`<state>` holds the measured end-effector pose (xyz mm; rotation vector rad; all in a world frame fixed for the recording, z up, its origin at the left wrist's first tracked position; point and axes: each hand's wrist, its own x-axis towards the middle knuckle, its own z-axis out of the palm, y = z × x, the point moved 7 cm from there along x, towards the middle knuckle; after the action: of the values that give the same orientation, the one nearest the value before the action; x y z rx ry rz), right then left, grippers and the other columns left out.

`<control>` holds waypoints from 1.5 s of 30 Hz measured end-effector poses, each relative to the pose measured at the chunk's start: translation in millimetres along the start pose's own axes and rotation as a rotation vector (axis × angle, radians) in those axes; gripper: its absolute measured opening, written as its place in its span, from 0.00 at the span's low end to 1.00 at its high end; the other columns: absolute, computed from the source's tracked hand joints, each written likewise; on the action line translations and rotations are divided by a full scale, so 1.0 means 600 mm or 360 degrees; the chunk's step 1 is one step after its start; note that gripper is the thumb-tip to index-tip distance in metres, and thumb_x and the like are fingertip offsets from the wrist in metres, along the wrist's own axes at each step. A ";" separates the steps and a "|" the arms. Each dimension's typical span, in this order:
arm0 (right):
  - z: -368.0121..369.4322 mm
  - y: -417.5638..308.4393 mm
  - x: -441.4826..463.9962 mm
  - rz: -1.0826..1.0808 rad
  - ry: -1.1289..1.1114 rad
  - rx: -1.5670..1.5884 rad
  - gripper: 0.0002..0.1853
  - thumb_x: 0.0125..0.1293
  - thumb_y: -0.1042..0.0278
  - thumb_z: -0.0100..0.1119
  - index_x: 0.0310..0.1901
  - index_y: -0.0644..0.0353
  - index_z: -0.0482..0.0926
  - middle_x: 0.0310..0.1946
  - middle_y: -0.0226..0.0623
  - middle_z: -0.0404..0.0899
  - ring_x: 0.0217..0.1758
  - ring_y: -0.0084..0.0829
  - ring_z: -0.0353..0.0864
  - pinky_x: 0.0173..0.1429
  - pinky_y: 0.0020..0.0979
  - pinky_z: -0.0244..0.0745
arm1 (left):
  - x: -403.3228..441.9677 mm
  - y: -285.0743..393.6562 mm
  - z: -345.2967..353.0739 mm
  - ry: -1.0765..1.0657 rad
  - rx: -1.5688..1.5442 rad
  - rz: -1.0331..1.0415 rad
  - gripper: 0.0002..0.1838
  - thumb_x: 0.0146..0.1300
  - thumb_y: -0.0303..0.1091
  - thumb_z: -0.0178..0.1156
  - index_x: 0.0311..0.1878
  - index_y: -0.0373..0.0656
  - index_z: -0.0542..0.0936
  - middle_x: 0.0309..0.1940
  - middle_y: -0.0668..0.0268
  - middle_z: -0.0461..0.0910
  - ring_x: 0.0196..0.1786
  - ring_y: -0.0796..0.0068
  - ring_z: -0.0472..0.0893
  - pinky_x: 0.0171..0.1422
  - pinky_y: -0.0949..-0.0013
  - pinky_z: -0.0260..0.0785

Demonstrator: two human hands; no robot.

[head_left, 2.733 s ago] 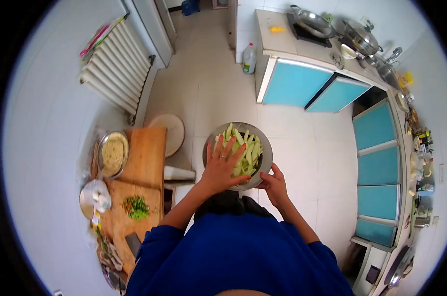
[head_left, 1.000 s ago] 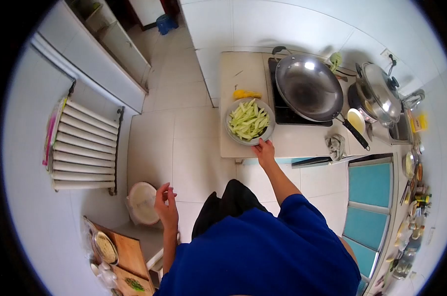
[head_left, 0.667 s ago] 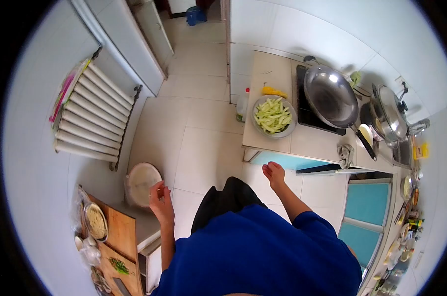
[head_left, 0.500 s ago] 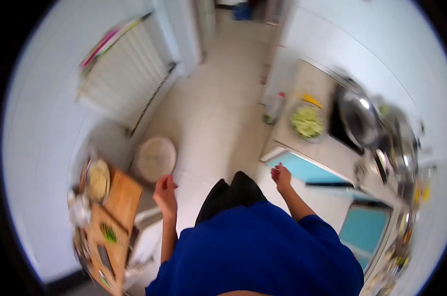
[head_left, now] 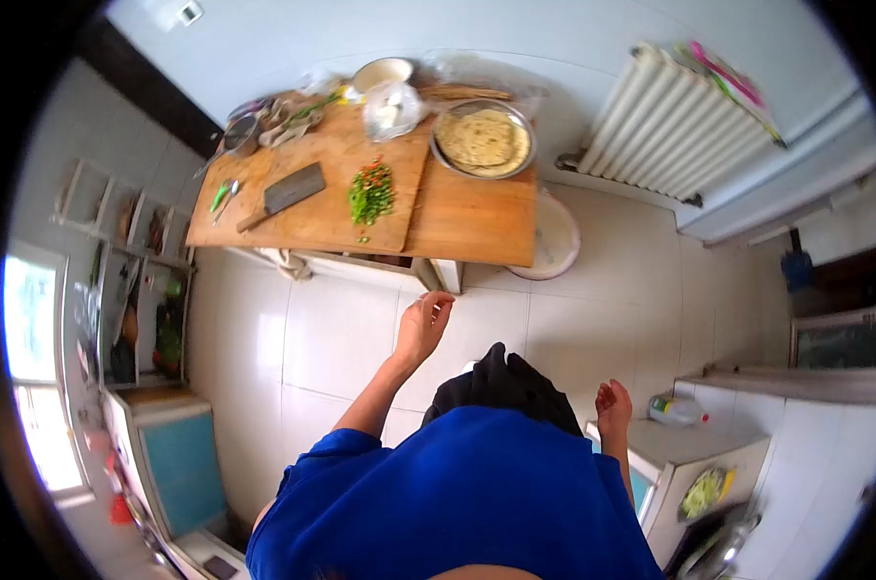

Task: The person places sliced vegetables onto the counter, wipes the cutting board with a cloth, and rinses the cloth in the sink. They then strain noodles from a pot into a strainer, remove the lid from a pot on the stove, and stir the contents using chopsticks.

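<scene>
The view has just swung from the cooking counter to the wooden table, so the person now faces the table, and the counter lies at the lower right. A second ago the right hand was at the edge of the bowl of pale green strips; now this bowl rests on the counter, well apart from both hands, with the wok near it. For the work this means, as I judge, that the strips are put aside and both hands are free. The left hand hangs in the air just before the table's front edge, its fingers loosely bent, and I see nothing in it. The right hand is near the counter, also with half-curled fingers, and it seems to hold nothing. On the table, the cutting board carries a heap of chopped green and red pieces, and a cleaver lies flat to the left of them. To the right of the board, flatbreads lie in a round metal dish. Neither hand touches these things.
</scene>
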<state>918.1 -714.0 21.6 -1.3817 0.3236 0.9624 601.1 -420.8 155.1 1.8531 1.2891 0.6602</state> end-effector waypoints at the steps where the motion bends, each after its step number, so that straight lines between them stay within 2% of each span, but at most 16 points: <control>1: 0.031 -0.008 0.007 0.0007 -0.0059 -0.0089 0.09 0.57 0.67 0.55 0.38 0.57 0.72 0.26 0.35 0.77 0.25 0.25 0.75 0.28 0.22 0.73 | 0.003 -0.016 -0.012 0.0038 0.0005 -0.0058 0.06 0.57 0.28 0.52 0.36 0.38 0.75 0.31 0.57 0.76 0.27 0.66 0.77 0.31 0.68 0.69; 5: 0.118 -0.036 0.064 0.0086 -0.0177 -0.0418 0.08 0.57 0.67 0.54 0.38 0.57 0.71 0.26 0.34 0.77 0.25 0.24 0.75 0.27 0.21 0.72 | 0.022 -0.057 -0.040 0.0193 -0.0035 -0.0238 0.07 0.57 0.29 0.52 0.36 0.38 0.76 0.32 0.56 0.76 0.27 0.65 0.77 0.32 0.67 0.69; 7: 0.164 -0.055 0.105 0.0055 -0.0274 -0.0550 0.08 0.58 0.68 0.53 0.39 0.58 0.71 0.25 0.33 0.76 0.25 0.23 0.75 0.27 0.21 0.71 | 0.035 -0.086 -0.046 0.0309 0.0004 -0.0338 0.07 0.56 0.28 0.54 0.37 0.37 0.76 0.31 0.58 0.77 0.26 0.71 0.76 0.32 0.70 0.69; 14: 0.363 -0.093 0.221 0.0091 -0.0574 -0.0885 0.10 0.59 0.68 0.52 0.41 0.60 0.70 0.28 0.34 0.75 0.27 0.23 0.75 0.30 0.21 0.71 | 0.090 -0.143 -0.071 0.0497 0.0048 -0.0563 0.09 0.55 0.28 0.53 0.39 0.36 0.75 0.32 0.57 0.76 0.27 0.69 0.76 0.33 0.68 0.69; 18: 0.480 -0.083 0.241 0.0067 -0.0804 -0.1080 0.11 0.59 0.67 0.52 0.42 0.60 0.70 0.29 0.35 0.75 0.28 0.22 0.74 0.31 0.20 0.71 | 0.101 -0.181 -0.103 0.0621 0.0030 -0.0659 0.10 0.53 0.26 0.54 0.40 0.36 0.74 0.31 0.58 0.76 0.26 0.68 0.77 0.32 0.68 0.69; 23: 0.568 -0.049 0.212 0.0091 -0.0813 -0.1141 0.10 0.60 0.67 0.52 0.42 0.59 0.70 0.28 0.34 0.75 0.29 0.22 0.75 0.31 0.21 0.71 | 0.119 -0.279 -0.144 0.0629 0.0109 -0.0721 0.12 0.49 0.26 0.58 0.39 0.37 0.71 0.27 0.60 0.75 0.26 0.67 0.77 0.32 0.67 0.70; 27: 0.589 -0.003 0.158 0.0046 -0.0713 -0.1087 0.10 0.59 0.68 0.53 0.41 0.59 0.71 0.29 0.35 0.76 0.28 0.23 0.75 0.31 0.21 0.71 | 0.182 -0.347 -0.171 0.0422 0.0064 -0.0729 0.14 0.49 0.27 0.58 0.40 0.38 0.69 0.30 0.55 0.74 0.30 0.61 0.76 0.35 0.63 0.69; 30: 0.563 0.052 0.117 0.0083 -0.0497 -0.0899 0.09 0.59 0.68 0.53 0.41 0.58 0.71 0.29 0.35 0.77 0.28 0.24 0.76 0.31 0.22 0.72 | 0.245 -0.382 -0.191 0.0319 0.0115 -0.0631 0.14 0.52 0.34 0.58 0.40 0.40 0.69 0.31 0.52 0.73 0.33 0.54 0.75 0.37 0.59 0.67; 33: 0.552 0.104 0.062 0.0169 -0.0345 -0.0755 0.09 0.59 0.68 0.53 0.41 0.58 0.71 0.29 0.36 0.77 0.28 0.25 0.76 0.32 0.23 0.73 | 0.301 -0.402 -0.213 0.0230 0.0242 -0.0490 0.14 0.53 0.34 0.57 0.40 0.40 0.68 0.32 0.52 0.73 0.33 0.53 0.75 0.37 0.58 0.67; 38: 0.551 0.126 -0.014 0.0175 -0.0161 -0.0718 0.09 0.59 0.68 0.52 0.41 0.58 0.71 0.29 0.36 0.77 0.28 0.25 0.76 0.32 0.22 0.73 | 0.353 -0.411 -0.219 0.0069 0.0264 -0.0271 0.12 0.52 0.29 0.54 0.41 0.41 0.69 0.34 0.50 0.72 0.32 0.51 0.74 0.36 0.56 0.68; 40: 0.542 0.120 -0.032 0.0112 -0.0091 -0.0685 0.09 0.60 0.68 0.51 0.42 0.59 0.71 0.29 0.36 0.77 0.28 0.25 0.76 0.31 0.21 0.73 | 0.365 -0.417 -0.252 0.0141 0.0218 -0.0466 0.16 0.50 0.26 0.53 0.44 0.40 0.69 0.38 0.48 0.70 0.37 0.50 0.73 0.41 0.56 0.67; 42: 0.532 0.112 -0.046 0.0080 -0.0032 -0.0671 0.10 0.60 0.68 0.52 0.42 0.59 0.71 0.29 0.36 0.77 0.28 0.25 0.76 0.31 0.21 0.72 | 0.365 -0.430 -0.325 0.0767 0.0640 -0.0023 0.21 0.47 0.24 0.52 0.48 0.38 0.68 0.43 0.49 0.69 0.45 0.51 0.70 0.48 0.56 0.64; 45: 0.518 0.103 -0.058 0.0051 -0.0016 -0.0654 0.10 0.60 0.68 0.52 0.43 0.59 0.71 0.28 0.35 0.76 0.28 0.24 0.76 0.31 0.21 0.72 | 0.360 -0.475 -0.430 0.0788 0.1083 -0.0223 0.25 0.46 0.23 0.52 0.52 0.37 0.66 0.49 0.52 0.66 0.53 0.56 0.65 0.56 0.58 0.57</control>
<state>749.6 -447.9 71.5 -1.7468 0.1434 1.1023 326.8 -87.0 65.4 2.1673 2.1520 0.6800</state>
